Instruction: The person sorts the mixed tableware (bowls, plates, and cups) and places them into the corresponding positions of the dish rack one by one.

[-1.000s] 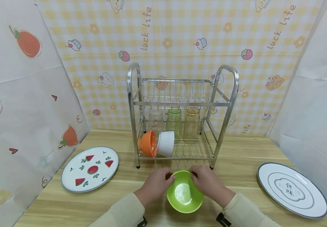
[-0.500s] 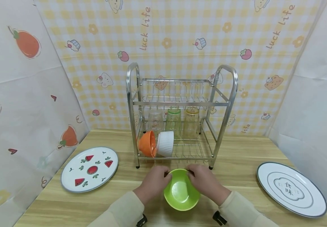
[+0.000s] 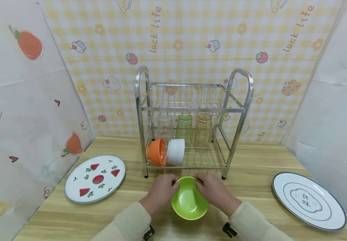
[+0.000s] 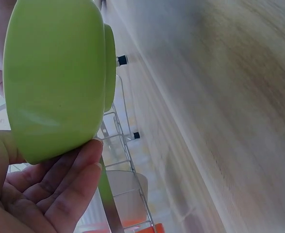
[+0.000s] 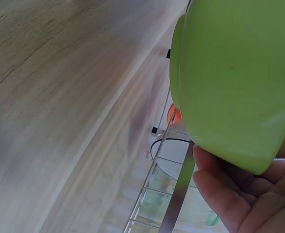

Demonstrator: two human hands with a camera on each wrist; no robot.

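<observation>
Bowl (image 3: pixel 190 201), green, held off the counter (image 3: pixel 71 224) in front of the metal rack (image 3: pixel 192 110), mouth tipped toward the wearer. Left hand (image 3: pixel 162 189) and right hand (image 3: pixel 213 189) both grip its rim, on opposite sides of the far edge; the paired hold probably keeps it steady. Orange bowl (image 3: pixel 156 152) stands on its side on the lower tier, white cup (image 3: pixel 176 152) tilted just beside it, presumably so the wires prop them.

Head view alone gives the green bowl's interior, plus the watermelon plate (image 3: pixel 98 192) and lettered plate (image 3: pixel 309 219) lying well apart. It hides most of the fingers. Wrist views supply those: bent against the outer wall. They also show the foot ring (image 4: pixel 110 68), with counter visible beyond it.
</observation>
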